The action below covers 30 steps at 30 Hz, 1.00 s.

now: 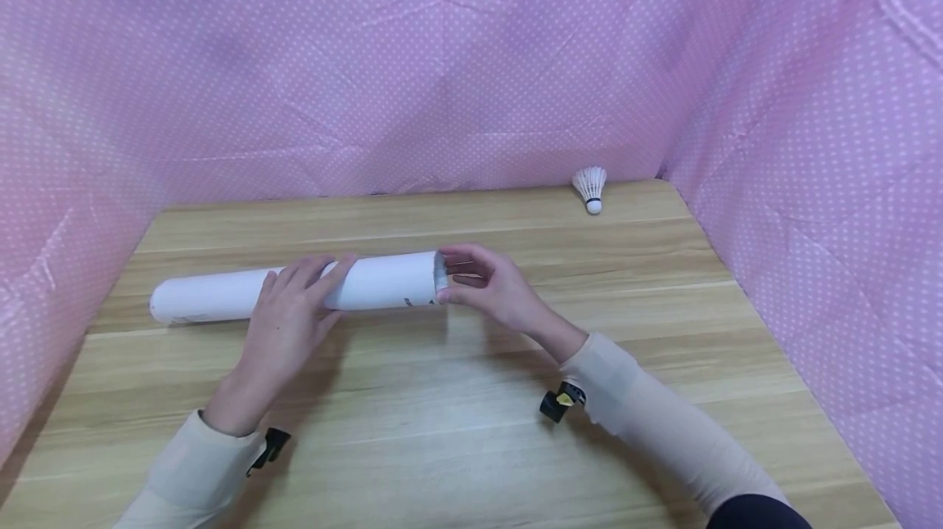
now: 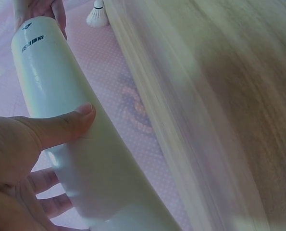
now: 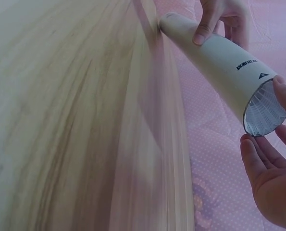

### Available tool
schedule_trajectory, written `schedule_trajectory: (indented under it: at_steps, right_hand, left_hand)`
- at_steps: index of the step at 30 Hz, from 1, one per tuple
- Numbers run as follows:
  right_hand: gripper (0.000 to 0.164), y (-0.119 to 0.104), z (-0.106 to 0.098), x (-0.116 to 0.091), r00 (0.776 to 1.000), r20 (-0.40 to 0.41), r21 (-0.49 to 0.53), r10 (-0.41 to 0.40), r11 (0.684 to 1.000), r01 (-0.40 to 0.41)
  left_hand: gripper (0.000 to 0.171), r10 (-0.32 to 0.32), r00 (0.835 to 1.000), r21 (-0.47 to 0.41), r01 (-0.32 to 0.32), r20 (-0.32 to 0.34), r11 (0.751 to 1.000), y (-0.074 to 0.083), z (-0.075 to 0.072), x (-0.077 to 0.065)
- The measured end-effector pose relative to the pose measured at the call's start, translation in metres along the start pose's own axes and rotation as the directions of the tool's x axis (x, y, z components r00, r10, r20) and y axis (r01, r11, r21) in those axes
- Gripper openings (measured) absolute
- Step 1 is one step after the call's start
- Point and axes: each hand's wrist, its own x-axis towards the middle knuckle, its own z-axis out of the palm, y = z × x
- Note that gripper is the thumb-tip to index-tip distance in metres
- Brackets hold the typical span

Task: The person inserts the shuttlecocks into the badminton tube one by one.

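Observation:
A long white shuttlecock tube [image 1: 390, 279] lies across the view, its right end uncovered. My left hand [image 1: 291, 312] grips it around the middle, with the thumb [image 2: 68, 126] along one side. At the uncovered end, my right hand [image 1: 489, 287] holds the rim between thumb and fingers. Inside that mouth, the feather skirt of a shuttlecock [image 3: 265, 113] shows in the right wrist view; its base is hidden. Dark print [image 3: 247, 65] marks the tube near this end.
Another white shuttlecock [image 1: 590, 189] with a dark band rests at the back right of the wooden table [image 1: 442, 431]. Pink dotted cloth [image 1: 442, 62] hangs behind the table and along both sides.

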Motion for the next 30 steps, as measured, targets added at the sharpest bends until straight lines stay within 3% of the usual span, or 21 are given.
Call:
schedule_trajectory:
  at_steps: [11,19,30]
  right_hand:
    - [0.06,0.002,-0.002,-0.003,0.999,0.033,0.005,-0.006,1.0,0.006]
    - [0.058,0.0,-0.007,-0.003,0.999,0.025,-0.058,0.028,0.998,-0.026]
    - [0.053,0.006,-0.047,0.003,0.998,-0.042,-0.202,0.037,0.978,-0.044]
  left_hand:
    - [0.087,0.031,0.999,0.006,-0.031,-0.011,0.999,-0.001,0.001,-0.001]
    - [0.088,0.02,1.0,-0.008,-0.02,-0.014,1.0,-0.004,0.003,-0.003]
    - [0.088,0.027,0.999,-0.018,-0.028,-0.025,0.999,-0.006,0.003,-0.003]
